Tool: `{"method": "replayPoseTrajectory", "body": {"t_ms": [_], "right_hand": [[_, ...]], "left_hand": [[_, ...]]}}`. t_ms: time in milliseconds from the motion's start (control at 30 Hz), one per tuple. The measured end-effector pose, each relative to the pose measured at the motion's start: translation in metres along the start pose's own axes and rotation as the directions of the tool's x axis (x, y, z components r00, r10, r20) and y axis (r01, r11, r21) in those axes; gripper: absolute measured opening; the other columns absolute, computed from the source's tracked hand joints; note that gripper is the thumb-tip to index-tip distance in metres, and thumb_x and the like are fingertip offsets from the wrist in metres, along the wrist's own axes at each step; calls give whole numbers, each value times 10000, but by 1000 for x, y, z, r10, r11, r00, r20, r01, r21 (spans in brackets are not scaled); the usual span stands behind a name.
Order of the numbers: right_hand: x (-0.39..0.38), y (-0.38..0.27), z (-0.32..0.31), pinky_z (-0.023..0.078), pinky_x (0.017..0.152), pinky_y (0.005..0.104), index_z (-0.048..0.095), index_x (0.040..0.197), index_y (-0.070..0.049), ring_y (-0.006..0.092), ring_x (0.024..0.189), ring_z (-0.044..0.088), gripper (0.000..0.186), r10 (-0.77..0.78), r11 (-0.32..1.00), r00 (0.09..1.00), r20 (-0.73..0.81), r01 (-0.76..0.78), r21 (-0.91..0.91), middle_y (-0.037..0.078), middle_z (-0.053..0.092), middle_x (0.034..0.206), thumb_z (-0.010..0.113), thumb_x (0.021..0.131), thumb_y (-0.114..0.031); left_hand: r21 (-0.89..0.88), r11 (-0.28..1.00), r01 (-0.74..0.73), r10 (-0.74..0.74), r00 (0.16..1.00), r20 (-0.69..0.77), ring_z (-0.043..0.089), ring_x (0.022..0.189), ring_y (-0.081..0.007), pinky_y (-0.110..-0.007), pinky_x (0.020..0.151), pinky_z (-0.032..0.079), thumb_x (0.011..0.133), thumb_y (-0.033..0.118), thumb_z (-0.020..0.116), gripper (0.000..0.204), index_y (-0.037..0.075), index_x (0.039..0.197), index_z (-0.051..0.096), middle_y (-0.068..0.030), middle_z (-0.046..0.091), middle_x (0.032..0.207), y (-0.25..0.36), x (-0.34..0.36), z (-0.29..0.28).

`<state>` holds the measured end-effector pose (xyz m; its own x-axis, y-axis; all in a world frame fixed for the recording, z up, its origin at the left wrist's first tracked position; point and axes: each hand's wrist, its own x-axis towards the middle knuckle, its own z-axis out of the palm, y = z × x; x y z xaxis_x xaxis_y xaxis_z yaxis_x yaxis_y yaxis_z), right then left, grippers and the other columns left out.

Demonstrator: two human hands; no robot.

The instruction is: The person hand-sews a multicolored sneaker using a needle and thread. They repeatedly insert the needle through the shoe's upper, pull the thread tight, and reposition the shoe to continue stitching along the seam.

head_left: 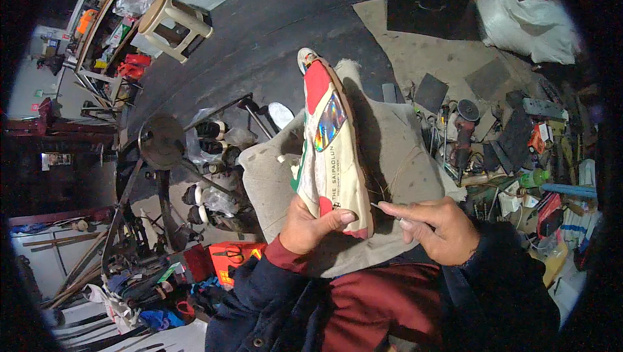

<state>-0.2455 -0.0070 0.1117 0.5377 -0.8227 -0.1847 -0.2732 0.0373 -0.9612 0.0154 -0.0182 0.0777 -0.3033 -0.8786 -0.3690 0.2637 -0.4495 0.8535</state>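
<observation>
A cream sneaker (pixel 342 171) with red, green and iridescent panels lies lengthwise over a grey cloth (pixel 279 196) on my lap, toe pointing away. My left hand (pixel 308 225) grips its near end, thumb on the side. My right hand (pixel 435 228) is closed around a thin metal tool (pixel 380 206), perhaps an awl or needle; its tip is at the shoe's sole edge. Fine threads show beside the sole, just above the tool.
Left are an iron machine (pixel 160 141), shoes (pixel 211 130), scissors (pixel 230 254) and clutter. Right are an angle grinder (pixel 463 144), hand tools and a green bottle (pixel 536 177). A plastic stool (pixel 170 27), dark box (pixel 428 1) and white sack (pixel 525 30) stand farther away.
</observation>
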Motion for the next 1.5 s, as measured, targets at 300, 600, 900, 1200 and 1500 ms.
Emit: {"method": "replayPoseTrajectory", "body": {"t_ms": [300, 600, 900, 1200, 1500], "right_hand": [[28, -4, -24, 458, 546, 346, 630, 1310, -110, 218, 488, 538, 392, 21, 982, 979, 201, 17, -187, 129, 543, 583, 546, 934, -38], [61, -13, -22, 459, 524, 413, 659, 1241, -188, 315, 504, 584, 322, 73, 985, 952, 297, -22, -171, 130, 541, 559, 599, 929, -136], [75, -23, -15, 538, 741, 378, 651, 1288, -162, 314, 835, 713, 406, 275, 933, 896, 349, -160, -322, 169, 720, 934, 611, 903, -37], [93, -34, 6, 529, 786, 356, 691, 1094, -101, 293, 925, 703, 196, 381, 893, 896, 229, -293, -341, 123, 721, 973, 665, 916, -180], [94, -20, 21, 533, 697, 363, 611, 970, -53, 272, 798, 716, 186, 244, 949, 961, 132, -208, -236, 112, 706, 840, 681, 911, -215]], "left_hand": [[165, 986, 4, -43, 972, 233, 558, 1187, -201, -350, 1019, 449, 816, 29, 767, 757, 18, 1453, 357, -90, 568, 1303, 15, 13, -18], [173, 974, 147, -185, 954, 235, 553, 1155, -200, -347, 1010, 439, 816, 60, 779, 740, -10, 1432, 375, -106, 567, 1286, 8, 18, -44], [269, 959, -86, -4, 948, 318, 539, 1190, -231, -361, 1045, 411, 839, 59, 756, 716, 15, 1441, 372, -94, 574, 1272, 1, 26, -55], [327, 936, -132, 17, 943, 332, 562, 1155, -245, -362, 1018, 433, 817, 25, 758, 720, -7, 1430, 381, -125, 581, 1285, -7, 29, -66], [167, 978, -122, 67, 951, 301, 579, 1126, -235, -357, 1001, 453, 787, 19, 778, 745, -12, 1415, 378, -117, 586, 1250, -1, 27, -57]]}}
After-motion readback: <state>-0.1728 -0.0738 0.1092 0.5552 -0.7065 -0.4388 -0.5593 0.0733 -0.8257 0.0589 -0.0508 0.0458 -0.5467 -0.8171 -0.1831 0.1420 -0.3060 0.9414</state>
